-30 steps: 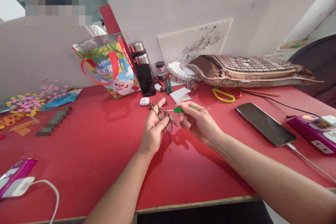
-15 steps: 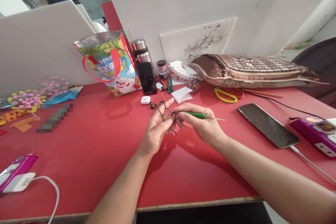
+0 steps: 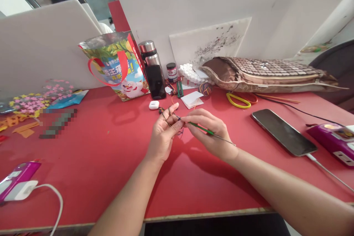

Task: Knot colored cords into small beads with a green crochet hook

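Observation:
My left hand (image 3: pixel 163 132) pinches a small piece of multicoloured crochet work (image 3: pixel 181 131) between thumb and fingers, mostly hidden by them. Dark yarn (image 3: pixel 165 118) runs over its raised index finger. In my right hand (image 3: pixel 214 131) lies a crochet hook with a green handle (image 3: pixel 203 128), held like a pen. Its near end sticks out past the hand, and its working tip meets the yarn at my left fingertips. Behind the hands sit a ball of multicoloured yarn (image 3: pixel 205 89) and a folded white paper (image 3: pixel 192 99).
On the red table (image 3: pixel 110 177) a black phone (image 3: pixel 156 82) leans against a steel flask (image 3: pixel 149 52). A white earbud case (image 3: pixel 154 105) lies in front. To the right are yellow-handled scissors (image 3: pixel 238 100), a charging phone (image 3: pixel 283 131) and a brown bag (image 3: pixel 271 72); a printed bag (image 3: pixel 116 68) stands left.
My right hand has tilted the hook, so its near end points lower. The crochet piece has turned and is more covered by my fingers. My left hand has shifted slightly.

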Motion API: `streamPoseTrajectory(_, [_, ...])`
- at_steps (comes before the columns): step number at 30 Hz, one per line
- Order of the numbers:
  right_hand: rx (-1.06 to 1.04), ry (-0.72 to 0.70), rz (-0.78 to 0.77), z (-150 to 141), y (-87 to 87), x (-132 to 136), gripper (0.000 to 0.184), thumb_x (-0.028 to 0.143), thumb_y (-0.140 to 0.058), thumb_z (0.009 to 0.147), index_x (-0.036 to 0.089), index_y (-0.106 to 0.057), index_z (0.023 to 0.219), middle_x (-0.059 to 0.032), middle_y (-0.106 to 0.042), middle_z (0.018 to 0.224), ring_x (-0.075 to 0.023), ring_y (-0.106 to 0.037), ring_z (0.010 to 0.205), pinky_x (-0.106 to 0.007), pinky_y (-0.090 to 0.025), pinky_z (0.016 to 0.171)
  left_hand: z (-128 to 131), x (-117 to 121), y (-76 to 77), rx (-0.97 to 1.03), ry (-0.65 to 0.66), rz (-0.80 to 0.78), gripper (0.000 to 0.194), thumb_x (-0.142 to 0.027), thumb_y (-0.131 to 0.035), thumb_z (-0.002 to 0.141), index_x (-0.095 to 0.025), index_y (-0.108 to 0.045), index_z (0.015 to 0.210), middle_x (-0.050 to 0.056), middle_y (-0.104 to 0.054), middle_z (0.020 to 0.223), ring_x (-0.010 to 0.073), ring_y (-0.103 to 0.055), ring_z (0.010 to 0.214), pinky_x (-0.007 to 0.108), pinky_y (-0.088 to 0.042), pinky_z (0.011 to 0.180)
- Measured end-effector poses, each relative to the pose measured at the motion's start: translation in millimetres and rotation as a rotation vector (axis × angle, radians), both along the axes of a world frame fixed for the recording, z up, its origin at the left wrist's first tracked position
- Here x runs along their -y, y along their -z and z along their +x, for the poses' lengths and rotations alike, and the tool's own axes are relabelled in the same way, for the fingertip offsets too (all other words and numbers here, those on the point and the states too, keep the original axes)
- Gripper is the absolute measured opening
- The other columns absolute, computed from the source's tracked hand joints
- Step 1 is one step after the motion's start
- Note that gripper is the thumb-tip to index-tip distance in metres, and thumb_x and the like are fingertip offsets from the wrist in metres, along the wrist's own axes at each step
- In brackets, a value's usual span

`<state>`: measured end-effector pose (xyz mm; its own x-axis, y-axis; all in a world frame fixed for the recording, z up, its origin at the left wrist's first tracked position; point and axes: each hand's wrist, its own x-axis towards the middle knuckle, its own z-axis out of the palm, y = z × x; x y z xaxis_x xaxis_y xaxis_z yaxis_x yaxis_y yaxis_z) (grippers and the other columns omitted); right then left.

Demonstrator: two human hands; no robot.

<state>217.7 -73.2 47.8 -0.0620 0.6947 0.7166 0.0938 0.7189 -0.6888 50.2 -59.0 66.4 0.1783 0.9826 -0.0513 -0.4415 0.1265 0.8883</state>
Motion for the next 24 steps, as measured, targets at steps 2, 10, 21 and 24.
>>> streamPoseTrajectory(2, [0.045, 0.009, 0.047, 0.1, 0.8, 0.3, 0.027, 0.008, -0.068, 0.1, 0.024, -0.081, 0.118, -0.0078, -0.076, 0.104, -0.0181, -0.076, 0.092, -0.031, -0.065, 0.083, -0.5, -0.2, 0.5, 0.004, 0.004, -0.008, 0.062, -0.026, -0.1, 0.069, -0.021, -0.075, 0.126, -0.004, -0.067, 0.08, 0.009, -0.065, 0.073, 0.019, -0.046, 0.065])
streamPoseTrajectory(10, [0.046, -0.007, -0.026, 6.4, -6.9, 3.5, 0.021, 0.016, -0.064, 0.103, 0.021, -0.081, 0.115, -0.0075, -0.075, 0.098, -0.0184, -0.074, 0.087, -0.033, -0.064, 0.079, -0.6, 5.1, -1.8, -0.049, 0.042, 0.1, 0.062, -0.021, -0.088, 0.081, -0.021, -0.067, 0.14, -0.003, -0.07, 0.083, 0.0125, -0.069, 0.079, 0.024, -0.052, 0.077])
streamPoseTrajectory(21, [0.029, 0.005, -0.039, 4.9, -5.5, 3.2, 0.026, 0.015, -0.064, 0.103, 0.026, -0.082, 0.118, -0.0082, -0.074, 0.099, -0.0217, -0.071, 0.093, -0.035, -0.06, 0.074, 1.0, 7.7, -2.9, -0.144, -0.044, 0.199, 0.052, -0.013, -0.083, 0.077, -0.022, -0.072, 0.128, 0.0, -0.07, 0.098, 0.0088, -0.055, 0.07, 0.023, -0.049, 0.069])
streamPoseTrajectory(24, [0.045, 0.015, -0.031, 4.8, -4.3, 2.2, 0.025, 0.014, -0.065, 0.103, 0.025, -0.081, 0.118, -0.0075, -0.073, 0.099, -0.0199, -0.07, 0.089, -0.033, -0.06, 0.074, 1.1, 5.1, -3.2, -0.107, -0.06, 0.158, 0.05, -0.014, -0.085, 0.075, -0.021, -0.074, 0.123, 0.001, -0.071, 0.096, 0.0102, -0.056, 0.074, 0.023, -0.049, 0.07])
